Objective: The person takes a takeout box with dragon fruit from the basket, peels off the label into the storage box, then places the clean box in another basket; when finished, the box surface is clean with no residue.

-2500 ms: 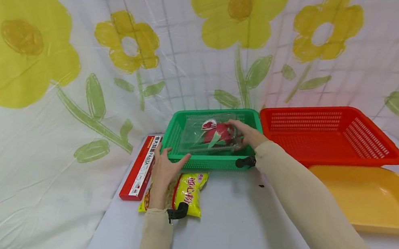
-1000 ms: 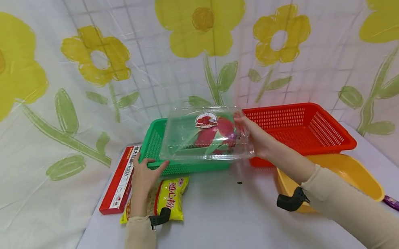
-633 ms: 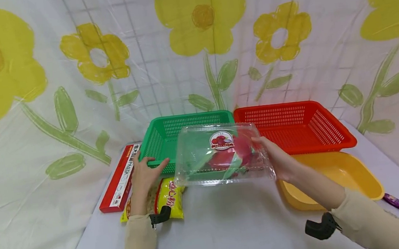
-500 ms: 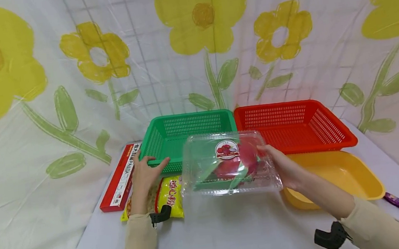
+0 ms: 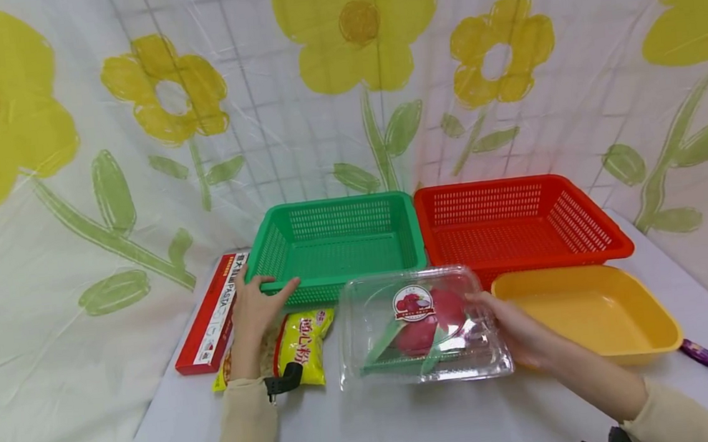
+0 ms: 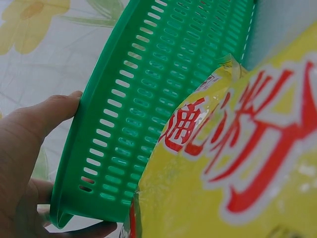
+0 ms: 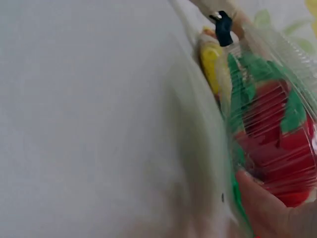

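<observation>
My right hand [image 5: 515, 325] is pinching the right side of a shiny, see-through plastic box [image 5: 420, 329]. Inside, a smooth, round red fruit [image 5: 448, 306] is showing with pointy green bits. I am holding the box in front of the right end of the hard green basket [image 5: 339, 255], which is showing lots of little slots. My left hand [image 5: 256, 312] is spreading loosely, touching the basket's front left corner.

Clear container [image 5: 370, 313] cut off by right wrist view's edge; yellow bag [image 5: 304, 343] partly hidden.
</observation>
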Action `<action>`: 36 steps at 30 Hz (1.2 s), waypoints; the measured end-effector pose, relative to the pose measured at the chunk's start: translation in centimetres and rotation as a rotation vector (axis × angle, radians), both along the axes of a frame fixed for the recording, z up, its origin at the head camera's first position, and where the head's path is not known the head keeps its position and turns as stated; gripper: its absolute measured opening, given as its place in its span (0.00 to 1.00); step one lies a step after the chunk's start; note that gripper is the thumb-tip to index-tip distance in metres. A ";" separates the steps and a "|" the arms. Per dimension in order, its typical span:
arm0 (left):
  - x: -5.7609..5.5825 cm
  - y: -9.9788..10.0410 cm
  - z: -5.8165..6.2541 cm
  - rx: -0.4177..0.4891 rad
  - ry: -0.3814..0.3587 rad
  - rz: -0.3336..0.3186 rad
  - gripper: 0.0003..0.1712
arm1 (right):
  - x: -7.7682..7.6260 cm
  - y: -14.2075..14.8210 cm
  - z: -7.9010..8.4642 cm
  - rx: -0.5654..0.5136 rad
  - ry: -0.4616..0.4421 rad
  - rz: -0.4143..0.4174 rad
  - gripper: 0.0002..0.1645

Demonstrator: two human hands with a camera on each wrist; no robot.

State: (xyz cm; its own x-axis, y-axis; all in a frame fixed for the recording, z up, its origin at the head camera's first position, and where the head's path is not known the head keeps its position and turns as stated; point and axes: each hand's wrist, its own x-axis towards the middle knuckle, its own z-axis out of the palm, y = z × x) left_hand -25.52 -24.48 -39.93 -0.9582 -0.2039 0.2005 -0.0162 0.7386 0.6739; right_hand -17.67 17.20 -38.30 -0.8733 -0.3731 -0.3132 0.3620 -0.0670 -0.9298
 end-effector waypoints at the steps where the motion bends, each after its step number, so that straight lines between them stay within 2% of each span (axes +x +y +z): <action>1: 0.0 0.0 0.0 0.001 0.000 0.001 0.46 | 0.1 0.0 -0.2 0.010 0.000 -0.011 0.39; 6: 0.0 0.0 -0.1 0.001 0.002 0.000 0.46 | 0.6 0.0 -1.0 0.060 0.011 -0.047 0.33; 9: 0.0 0.1 -0.1 0.003 0.007 0.000 0.46 | 0.8 -0.1 -1.3 0.083 0.009 -0.057 0.35; 14: -0.1 0.2 0.0 0.002 0.015 -0.001 0.46 | 0.6 0.0 -1.6 0.053 -0.039 -0.041 0.39; 21: -0.1 0.3 0.2 0.002 0.014 -0.003 0.45 | 0.6 -0.2 -1.6 0.131 -0.074 -0.088 0.42; 30: -0.1 0.2 0.2 -0.010 0.006 -0.009 0.45 | 0.8 -0.7 -1.3 0.153 -0.061 -0.084 0.43; 36: -0.1 0.0 0.3 -0.050 0.008 -0.004 0.44 | 0.8 -1.1 -0.6 0.166 -0.046 -0.059 0.44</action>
